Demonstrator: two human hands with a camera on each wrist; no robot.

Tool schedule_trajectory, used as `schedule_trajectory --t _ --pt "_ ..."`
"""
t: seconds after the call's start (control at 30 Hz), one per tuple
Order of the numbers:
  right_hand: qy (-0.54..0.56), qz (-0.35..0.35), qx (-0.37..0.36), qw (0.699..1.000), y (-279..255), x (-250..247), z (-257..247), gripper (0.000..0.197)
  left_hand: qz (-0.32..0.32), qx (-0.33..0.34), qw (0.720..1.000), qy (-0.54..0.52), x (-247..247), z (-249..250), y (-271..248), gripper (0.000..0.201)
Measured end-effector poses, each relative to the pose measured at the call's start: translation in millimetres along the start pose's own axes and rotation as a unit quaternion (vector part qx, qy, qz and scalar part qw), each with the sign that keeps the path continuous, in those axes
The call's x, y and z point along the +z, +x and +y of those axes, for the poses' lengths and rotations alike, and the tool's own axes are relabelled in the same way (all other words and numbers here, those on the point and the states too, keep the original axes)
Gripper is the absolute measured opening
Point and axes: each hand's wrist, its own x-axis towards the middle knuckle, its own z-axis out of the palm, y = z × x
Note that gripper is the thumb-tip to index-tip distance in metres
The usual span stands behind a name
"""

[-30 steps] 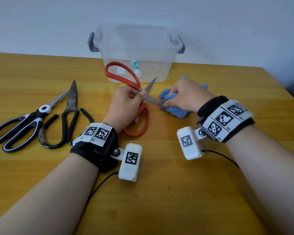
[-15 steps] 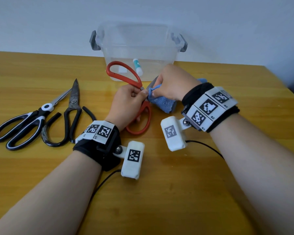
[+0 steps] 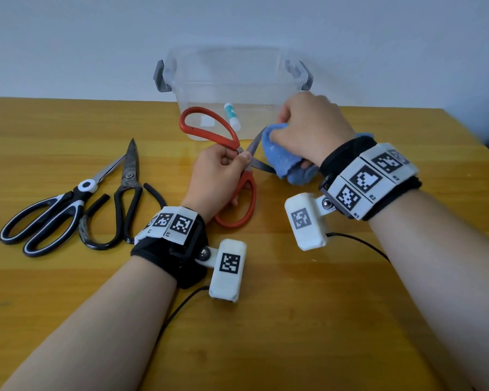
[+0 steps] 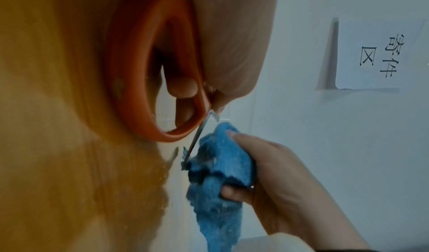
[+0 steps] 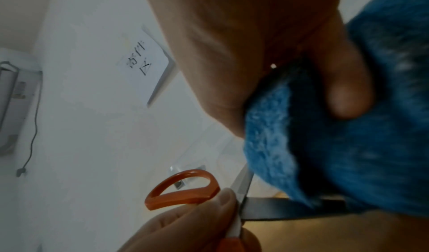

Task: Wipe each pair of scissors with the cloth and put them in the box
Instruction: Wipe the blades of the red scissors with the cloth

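My left hand (image 3: 219, 176) grips the red-handled scissors (image 3: 206, 131) near the pivot, blades spread open and lifted off the wooden table (image 3: 266, 320). My right hand (image 3: 305, 131) holds the bunched blue cloth (image 3: 283, 160) wrapped over the upper blade. In the left wrist view the cloth (image 4: 220, 164) covers that blade's far end, beside the red handle loop (image 4: 144, 72). The right wrist view shows the cloth (image 5: 348, 146) above the lower blade (image 5: 278, 208). The clear plastic box (image 3: 232, 88) stands just behind.
Black-and-white scissors (image 3: 48, 215) and all-black metal shears (image 3: 124, 193) lie on the table at the left. A small white-and-teal tube (image 3: 232, 117) lies inside the box. The wall rises right behind the box.
My right hand has carried the cloth from the table up onto the upper blade and slid it outward along it. My left hand has kept hold of the red scissors.
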Motion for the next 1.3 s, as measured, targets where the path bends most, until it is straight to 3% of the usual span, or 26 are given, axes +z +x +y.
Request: schedule_trajectory --t 0.07,0.2,0.3,0.4,0.5,0.8,0.93,1.1,1.3 --pt "0.037 0.031 -0.02 0.999 -5 -1 -8 0.009 0.001 0.0 1.0 0.0 0 0 0 0.033" --pt "0.064 -0.095 -0.063 0.991 -21 -2 -18 0.014 0.0 -0.012 1.0 0.001 0 1 0 0.028" --pt "0.062 -0.113 -0.065 0.989 -22 -4 -19 0.019 -0.003 -0.018 1.0 0.007 -1 2 0 0.025" --pt "0.045 -0.131 -0.052 0.989 -21 -3 -23 0.01 -0.007 -0.012 1.0 0.022 -1 2 0 0.026" --pt "0.02 -0.146 -0.035 0.988 -18 1 -25 0.02 -0.009 -0.008 1.0 0.023 -1 0 0 0.027" --pt "-0.059 -0.149 -0.022 0.987 -11 0 -43 0.039 -0.023 0.001 0.999 0.03 -2 -4 2 0.037" --pt "-0.085 -0.116 -0.04 0.989 -11 4 -52 0.024 -0.019 0.011 0.999 0.041 -3 -1 0 0.037" --pt "-0.101 -0.145 -0.027 0.984 -6 3 -51 0.042 -0.02 0.008 0.999 0.035 -3 2 -2 0.038" --pt "-0.101 -0.158 -0.026 0.982 -5 3 -52 0.043 -0.028 0.003 0.999 0.035 -4 3 -3 0.037"
